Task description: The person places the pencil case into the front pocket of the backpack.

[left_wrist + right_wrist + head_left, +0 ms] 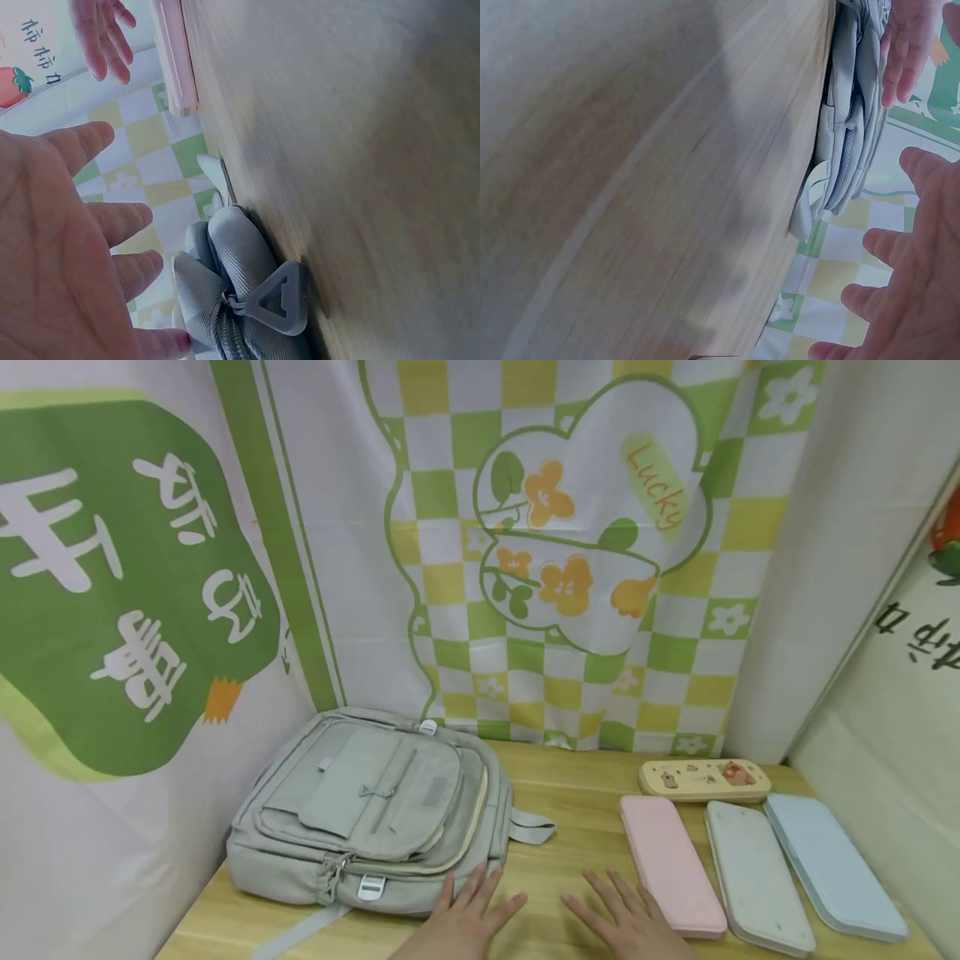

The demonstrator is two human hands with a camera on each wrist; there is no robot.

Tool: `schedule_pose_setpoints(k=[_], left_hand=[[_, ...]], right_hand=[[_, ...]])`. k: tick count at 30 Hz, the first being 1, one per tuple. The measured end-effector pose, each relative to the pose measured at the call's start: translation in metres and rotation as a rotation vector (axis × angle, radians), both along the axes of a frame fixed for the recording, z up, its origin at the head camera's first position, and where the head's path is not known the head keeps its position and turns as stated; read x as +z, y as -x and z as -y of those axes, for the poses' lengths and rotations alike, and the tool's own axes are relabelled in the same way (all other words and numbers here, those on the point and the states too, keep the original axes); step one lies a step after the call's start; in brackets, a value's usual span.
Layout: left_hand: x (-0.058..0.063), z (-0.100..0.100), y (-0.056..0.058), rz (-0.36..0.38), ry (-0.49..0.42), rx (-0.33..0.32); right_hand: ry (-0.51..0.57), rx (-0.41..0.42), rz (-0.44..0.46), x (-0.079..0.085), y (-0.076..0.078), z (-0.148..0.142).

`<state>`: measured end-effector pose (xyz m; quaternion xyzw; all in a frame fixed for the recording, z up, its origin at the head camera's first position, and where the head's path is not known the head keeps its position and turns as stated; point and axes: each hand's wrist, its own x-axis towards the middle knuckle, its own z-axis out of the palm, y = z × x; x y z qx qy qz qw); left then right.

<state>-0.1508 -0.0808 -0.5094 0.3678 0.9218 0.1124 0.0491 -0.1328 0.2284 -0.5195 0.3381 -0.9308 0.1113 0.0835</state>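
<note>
A grey-green backpack (375,802) lies on its back on the wooden table, front pocket up, at the left of the head view. My left hand (468,920) is spread beside its lower right corner, fingers straight and holding nothing. In the left wrist view the palm (52,247) hangs near the backpack's side (247,262), where a grey triangular zipper pull (281,298) shows. My right hand (630,918) is spread too, holding nothing, just left of a pink pencil case (671,864). The right wrist view shows its palm (915,277) and several straight fingers.
Right of the pink case lie a white case (759,877) and a light blue case (834,864). Behind them sits a cream case (705,780) with cartoon prints. Checkered cloth (525,685) hangs at the back. A strap loop (531,827) sticks out from the backpack.
</note>
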Motion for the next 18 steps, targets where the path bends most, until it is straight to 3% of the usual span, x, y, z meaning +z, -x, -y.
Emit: schedule_pose_setpoints(k=[5,12,18], left_hand=[[0.008,0.001,0.001,-0.018,0.044,0.0],[0.017,0.005,0.007,-0.007,-0.019,0.046],[0.021,0.007,0.008,-0.156,-0.149,0.05]], right_hand=[[0.002,0.018,0.012,0.004,0.002,0.0],[0.005,0.0,-0.004,0.011,0.004,0.004],[0.021,-0.052,0.057,0.015,0.004,0.006]])
